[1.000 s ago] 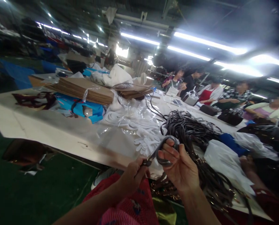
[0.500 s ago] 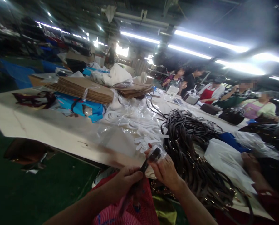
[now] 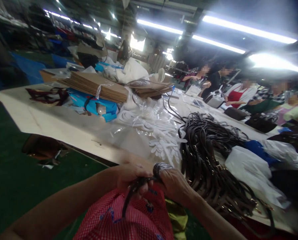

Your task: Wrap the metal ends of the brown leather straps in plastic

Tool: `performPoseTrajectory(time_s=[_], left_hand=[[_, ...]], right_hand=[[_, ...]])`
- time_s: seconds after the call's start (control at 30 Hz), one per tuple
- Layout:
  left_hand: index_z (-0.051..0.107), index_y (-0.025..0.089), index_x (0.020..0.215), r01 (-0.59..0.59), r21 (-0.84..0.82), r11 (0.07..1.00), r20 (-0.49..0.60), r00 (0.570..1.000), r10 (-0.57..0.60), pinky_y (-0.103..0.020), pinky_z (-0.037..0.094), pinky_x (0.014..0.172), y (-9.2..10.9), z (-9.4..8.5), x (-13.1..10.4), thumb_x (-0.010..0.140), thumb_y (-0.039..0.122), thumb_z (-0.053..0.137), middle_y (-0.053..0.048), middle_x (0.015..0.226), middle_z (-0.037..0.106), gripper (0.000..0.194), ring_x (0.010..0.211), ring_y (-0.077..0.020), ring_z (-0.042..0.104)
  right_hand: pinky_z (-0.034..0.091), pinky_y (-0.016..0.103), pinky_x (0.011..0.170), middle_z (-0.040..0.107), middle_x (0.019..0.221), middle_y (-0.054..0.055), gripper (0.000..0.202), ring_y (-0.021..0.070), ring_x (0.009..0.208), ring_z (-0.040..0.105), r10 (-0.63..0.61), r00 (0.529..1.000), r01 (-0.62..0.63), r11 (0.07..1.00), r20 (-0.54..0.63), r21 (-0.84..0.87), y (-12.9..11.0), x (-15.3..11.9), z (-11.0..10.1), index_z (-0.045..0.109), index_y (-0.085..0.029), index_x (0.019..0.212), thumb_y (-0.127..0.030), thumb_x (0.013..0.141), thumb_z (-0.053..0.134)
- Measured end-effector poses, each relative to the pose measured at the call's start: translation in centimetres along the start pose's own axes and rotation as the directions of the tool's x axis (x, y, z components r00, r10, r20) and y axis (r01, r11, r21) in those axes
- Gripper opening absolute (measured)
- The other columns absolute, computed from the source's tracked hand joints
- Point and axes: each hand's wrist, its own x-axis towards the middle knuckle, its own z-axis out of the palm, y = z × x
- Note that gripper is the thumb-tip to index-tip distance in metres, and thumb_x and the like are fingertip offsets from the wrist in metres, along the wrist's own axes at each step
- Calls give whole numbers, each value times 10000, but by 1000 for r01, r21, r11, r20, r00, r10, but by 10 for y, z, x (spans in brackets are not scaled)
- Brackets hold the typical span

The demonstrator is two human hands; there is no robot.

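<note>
my left hand grips one dark strap | my right hand clasps its coiled end | one strap pile beside | one table

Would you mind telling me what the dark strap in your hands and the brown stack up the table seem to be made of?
The strap looks like dark brown leather or imitation leather: thin, limp, faintly shiny. The stack looks like matte brown cardboard or kraft paper, flat layered sheets tied with clear plastic.

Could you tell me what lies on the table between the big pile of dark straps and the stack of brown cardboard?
In the head view, clear plastic bags and white gloves lie between the dark straps and the brown cardboard.
</note>
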Motion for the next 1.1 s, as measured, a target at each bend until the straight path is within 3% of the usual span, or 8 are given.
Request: performPoseTrajectory(time_s=[0.1, 0.17, 0.23, 0.37, 0.47, 0.57, 0.73, 1.1], left_hand=[[654, 143, 719, -196, 408, 892, -226, 925, 306, -283, 479, 585, 18, -6, -15, 831, 461, 536, -38, 596, 649, 358, 566, -167, 594], [704, 145, 876, -257, 669, 698, -338, 731, 593, -310, 502, 784, 28, -2, -28, 890, 324, 474, -81, 882, 734, 292, 830, -198, 660], [686, 162, 1082, -303, 812, 499, -224, 629, 745, -351, 445, 983, 33, 8, -37, 865, 161, 429, -90, 1154, 708, 336, 1091, -216, 625], [571, 179, 1297, -395, 909, 130, 194, 679, 708, -529, 126, 1193, 23, 26, -32, 721, 44, 499, -103, 1370, 600, 595, 1375, -290, 414], [564, 151, 1294, -410, 902, 136, 214, 697, 685, -578, 133, 1167, 10, 28, -11, 804, 139, 517, -160, 1276, 647, 492, 1257, -333, 526], [615, 100, 1194, -481, 801, 357, 113, 706, 699, -443, 408, 1014, 0, 25, 8, 927, 241, 385, -173, 1141, 685, 380, 1067, -300, 624], [684, 141, 1060, -569, 469, 675, -108, 722, 683, -298, 464, 832, -14, 31, 28, 955, 302, 424, -45, 912, 694, 323, 907, -218, 608], [688, 106, 905, -564, -462, 684, -121, 804, 582, -222, 446, 596, -32, 41, 56, 509, 93, 548, -20, 643, 631, 420, 568, -130, 568]], right_hand=[[324, 273, 553, 553, 668, 10, 376, 142, 596, 439, 279, 951, -310, 837, 135, 451, -11, -10, 6, 526, -190, 745, -443, 988, 391], [332, 236, 508, 514, 616, -9, 456, 119, 547, 434, 390, 851, -512, 464, 352, 723, -19, -16, 9, 506, -187, 722, -539, 979, 370], [305, 203, 441, 459, 552, -33, 517, 91, 462, 398, 381, 767, -584, 83, 516, 808, -28, -20, 10, 499, -178, 719, -632, 940, 392], [300, 177, 389, 394, 489, -68, 555, 60, 383, 331, 337, 741, -511, -277, 580, 814, -40, -19, 9, 520, -162, 708, -702, 838, 533], [271, 166, 356, 347, 464, -86, 536, 47, 357, 269, 281, 757, -450, -430, 590, 783, -43, -18, 5, 545, -152, 705, -674, 821, 582], [326, 176, 366, 319, 463, -98, 524, 41, 345, 234, 305, 776, -358, -506, 552, 784, -40, -18, 0, 591, -137, 750, -655, 827, 592], [495, 227, 543, 293, 494, -110, 426, 35, 375, 214, 374, 829, -161, -553, 416, 818, -30, -10, -7, 628, -159, 751, -573, 853, 629], [438, 214, 486, 331, 495, -80, 438, 67, 413, 254, 623, 770, 72, -300, 138, 951, -34, 3, 23, 630, -170, 725, -588, 849, 598]])
